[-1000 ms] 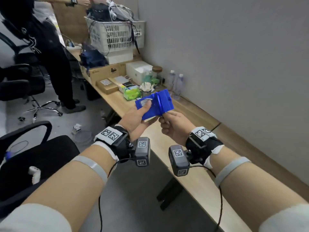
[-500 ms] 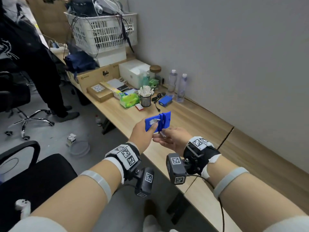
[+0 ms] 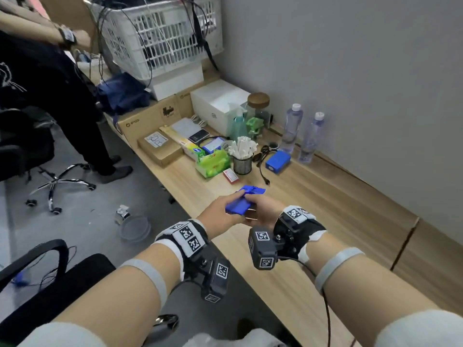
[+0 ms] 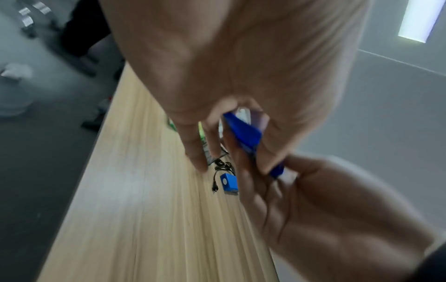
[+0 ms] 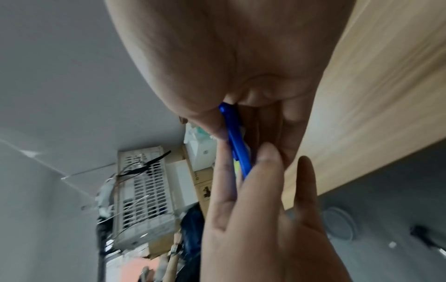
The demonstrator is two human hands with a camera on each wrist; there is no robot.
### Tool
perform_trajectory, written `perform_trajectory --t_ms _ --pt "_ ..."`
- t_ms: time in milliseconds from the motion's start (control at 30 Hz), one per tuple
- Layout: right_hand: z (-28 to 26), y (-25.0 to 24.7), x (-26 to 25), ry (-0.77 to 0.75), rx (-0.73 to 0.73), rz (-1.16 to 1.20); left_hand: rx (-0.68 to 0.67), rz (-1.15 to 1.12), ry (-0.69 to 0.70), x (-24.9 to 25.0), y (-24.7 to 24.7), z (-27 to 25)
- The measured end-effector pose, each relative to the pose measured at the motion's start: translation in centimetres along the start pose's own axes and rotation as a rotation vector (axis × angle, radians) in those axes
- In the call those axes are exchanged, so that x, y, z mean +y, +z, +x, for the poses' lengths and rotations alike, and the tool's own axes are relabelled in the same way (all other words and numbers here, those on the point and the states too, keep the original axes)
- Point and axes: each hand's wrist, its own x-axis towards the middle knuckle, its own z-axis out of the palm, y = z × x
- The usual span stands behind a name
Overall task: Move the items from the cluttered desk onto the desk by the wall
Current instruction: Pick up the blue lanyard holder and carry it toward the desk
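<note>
A flat blue plastic piece [image 3: 241, 201] hangs just above the wooden desk [image 3: 325, 209] by the wall, held between both hands. My left hand [image 3: 223, 214] pinches its near end between thumb and fingers, and the left wrist view shows the blue piece [image 4: 243, 131] edge-on in that pinch. My right hand [image 3: 263, 209] grips it from the other side; the blue piece [image 5: 235, 141] sits between thumb and fingers in the right wrist view. A small pale thing under the piece is mostly hidden.
Further along the desk stand a mesh cup of white sticks [image 3: 242, 159], a blue box with a black cable [image 3: 278, 161], a green packet [image 3: 213, 164], two water bottles [image 3: 292, 128], cartons and a white basket [image 3: 160, 36]. Another person [image 3: 50, 78] and office chairs are at the left.
Both hands have lowered the blue piece toward the desk and tipped it from upright to nearly flat. The view has swung further along the desk.
</note>
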Motion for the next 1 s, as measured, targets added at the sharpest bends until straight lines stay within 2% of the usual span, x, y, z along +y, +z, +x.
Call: perform_trajectory --t_ms 67,133,300,500,633,800,900,1000 --pt "2.4 -0.2 -0.2 0.032 0.08 -0.01 -0.001 -0.146 -0.147 -1.0 -0.9 2.0" --pt "4.7 -0.5 -0.2 0.057 0.161 -0.018 -0.019 -0.26 -0.236 -2.1 -1.7 4.4" --pt "11.4 -1.2 -0.5 0.081 0.373 -0.028 0.046 -0.301 -0.313 -5.1 -4.2 11.5" --pt "18.1 -2.9 -1.4 0.206 0.572 -0.154 -0.052 -0.433 -0.356 -6.7 -7.7 17.6" --pt "21.0 -3.3 -1.9 0.257 0.615 -0.326 -0.069 -0.438 -0.387 -7.8 -8.5 20.9" --pt "24.0 -3.2 -2.3 0.156 0.602 -0.395 -0.11 -0.462 -0.423 -8.5 -8.2 23.1" --pt "24.3 -2.9 -2.2 0.056 0.604 -0.323 -0.156 -0.456 -0.417 -7.7 -7.5 23.7" --pt "24.2 -3.6 -1.6 0.065 0.579 -0.276 -0.189 -0.441 -0.388 -6.4 -6.8 24.3"
